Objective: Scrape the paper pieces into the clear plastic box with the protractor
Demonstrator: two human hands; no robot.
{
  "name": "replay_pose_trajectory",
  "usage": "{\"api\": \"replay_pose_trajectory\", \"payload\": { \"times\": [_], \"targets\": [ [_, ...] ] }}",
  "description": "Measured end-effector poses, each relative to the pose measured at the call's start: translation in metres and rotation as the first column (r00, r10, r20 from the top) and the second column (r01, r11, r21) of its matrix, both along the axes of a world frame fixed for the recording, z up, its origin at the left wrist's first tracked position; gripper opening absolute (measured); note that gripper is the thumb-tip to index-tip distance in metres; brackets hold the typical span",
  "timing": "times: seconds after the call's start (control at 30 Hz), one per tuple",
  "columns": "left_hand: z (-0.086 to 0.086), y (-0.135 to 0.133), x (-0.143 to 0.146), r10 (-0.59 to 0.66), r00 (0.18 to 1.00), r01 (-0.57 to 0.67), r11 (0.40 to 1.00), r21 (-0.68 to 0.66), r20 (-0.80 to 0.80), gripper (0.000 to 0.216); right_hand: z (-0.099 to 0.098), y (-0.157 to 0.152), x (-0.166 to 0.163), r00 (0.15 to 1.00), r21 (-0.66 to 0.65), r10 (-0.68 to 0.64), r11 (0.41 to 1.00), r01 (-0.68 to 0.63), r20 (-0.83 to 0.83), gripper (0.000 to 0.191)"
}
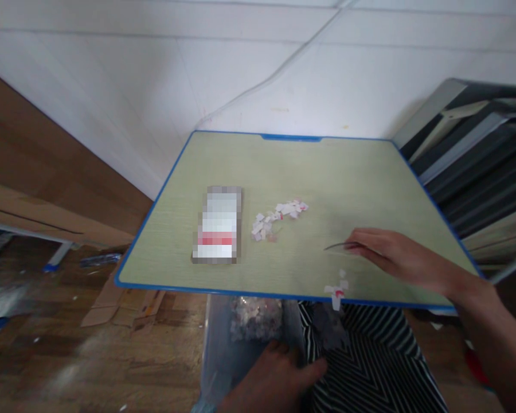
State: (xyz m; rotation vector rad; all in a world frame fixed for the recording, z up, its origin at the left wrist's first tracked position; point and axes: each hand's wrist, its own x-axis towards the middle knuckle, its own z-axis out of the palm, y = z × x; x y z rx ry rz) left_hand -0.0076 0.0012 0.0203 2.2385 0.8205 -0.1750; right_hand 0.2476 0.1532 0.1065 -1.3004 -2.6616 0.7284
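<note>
My right hand [376, 249] is closed around a pair of thin, dark tweezers [336, 246], whose curved tip points left just above the table. Small white and pink paper pieces [336, 292] are at the front edge below that hand, one jutting past the edge. A longer heap of similar paper pieces [290, 209] lies mid-table. Lower down, my left hand [275, 373] is over a clear plastic bin [215, 332], blurred, thumb spread from the fingers and nothing visible in it. Inside the bin is a clear bag [257, 318] of small pale pieces.
The pale green table [352, 172] has a blue rim and stands against a white wall. A phone-like device [217, 223], pixelated, lies on its left side. Striped cloth [378, 350] covers my lap. Dark folded frames [490, 143] lean at right; cardboard [124, 304] lies on the floor.
</note>
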Motion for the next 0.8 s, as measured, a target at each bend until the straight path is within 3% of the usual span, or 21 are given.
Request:
{"api": "replay_pose_trajectory", "payload": {
  "times": [0.13,0.3,0.7,0.8],
  "targets": [
    [0.003,0.000,-0.002,0.016,0.999,-0.015,0.999,-0.030,0.033,0.056,-0.001,-0.008,-0.011,1.000,-0.133,0.014,0.991,-0.013,0.011,0.030],
    [0.004,0.000,-0.002,0.037,0.998,-0.037,0.999,-0.005,0.049,0.058,0.007,-0.029,-0.018,0.999,-0.193,0.034,0.981,-0.028,0.027,0.029],
    [-0.001,-0.003,-0.003,0.034,0.998,-0.035,0.999,0.023,0.047,0.060,0.011,-0.065,-0.002,0.999,-0.170,-0.005,0.985,-0.002,-0.042,0.030],
    [0.000,-0.002,-0.003,0.016,0.999,-0.017,1.000,0.024,0.043,0.060,0.009,-0.065,0.010,0.996,-0.126,-0.070,0.990,0.063,-0.056,0.032]
  ]
}}
